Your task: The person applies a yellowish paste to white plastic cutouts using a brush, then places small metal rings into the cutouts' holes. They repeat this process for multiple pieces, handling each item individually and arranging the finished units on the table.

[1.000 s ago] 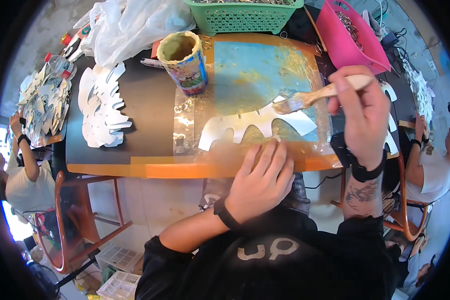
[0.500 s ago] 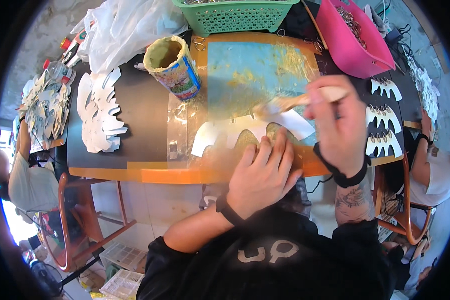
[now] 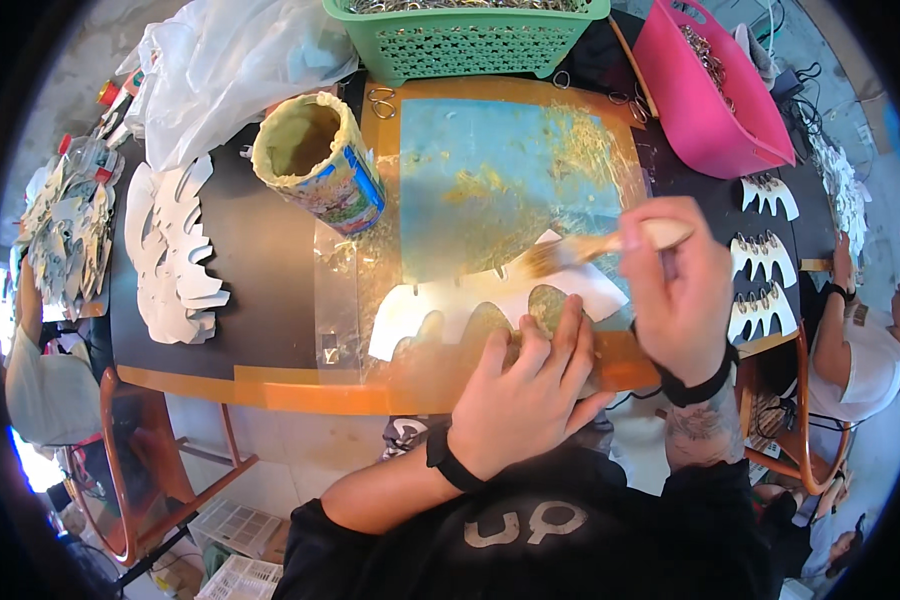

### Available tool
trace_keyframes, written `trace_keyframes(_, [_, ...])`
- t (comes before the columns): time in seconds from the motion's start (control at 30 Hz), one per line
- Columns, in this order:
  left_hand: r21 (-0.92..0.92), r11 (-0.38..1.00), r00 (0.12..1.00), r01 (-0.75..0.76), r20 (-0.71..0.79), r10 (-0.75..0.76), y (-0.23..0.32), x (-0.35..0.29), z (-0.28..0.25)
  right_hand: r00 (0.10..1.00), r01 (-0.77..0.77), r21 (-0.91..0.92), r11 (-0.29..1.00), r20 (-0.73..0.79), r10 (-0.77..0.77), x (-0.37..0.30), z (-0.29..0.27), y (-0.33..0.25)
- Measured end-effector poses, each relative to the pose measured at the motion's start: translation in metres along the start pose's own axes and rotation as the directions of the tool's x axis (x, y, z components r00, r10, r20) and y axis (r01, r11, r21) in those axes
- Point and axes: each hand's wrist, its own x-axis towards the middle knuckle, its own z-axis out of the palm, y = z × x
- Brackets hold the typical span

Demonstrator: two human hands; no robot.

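A white scalloped cutout (image 3: 440,312) lies along the near side of a glue-smeared blue sheet (image 3: 450,140). My left hand (image 3: 525,395) rests on its lower edge, fingers stretched out and slightly spread. In my right hand (image 3: 682,300) is a flat paintbrush (image 3: 595,245) with a pale wooden handle. Its bristles are on the right part of the cutout's upper edge, though blur hides the exact contact. Left of the sheet stands a can (image 3: 345,195) with a rim crusted in yellowish paste.
Stacked white cutouts (image 3: 165,250) lie at left, below a clear plastic bag (image 3: 230,70). A green basket (image 3: 470,45) of metal pieces and a pink basket (image 3: 715,100) stand behind. Several cutouts with metal clips (image 3: 763,258) lie at right. Other people sit at both sides.
The brush has moved right along the cutout's upper edge and its bristles are lower. My left hand stays on the cutout. The whole view has shifted slightly.
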Motion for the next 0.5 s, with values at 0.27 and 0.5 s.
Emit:
trace_keyframes(0.27, [-0.011, 1.0, 0.999, 0.007, -0.031, -0.007, -0.002, -0.002, 0.005, 0.999, 0.018, 0.03, 0.999, 0.041, -0.02, -0.002, -0.002, -0.006])
trace_keyframes(0.5, [-0.018, 1.0, 0.999, 0.011, -0.045, -0.012, -0.002, -0.004, 0.006, 0.997, -0.073, -0.004, 0.997, -0.038, 0.073, -0.001, -0.003, -0.014])
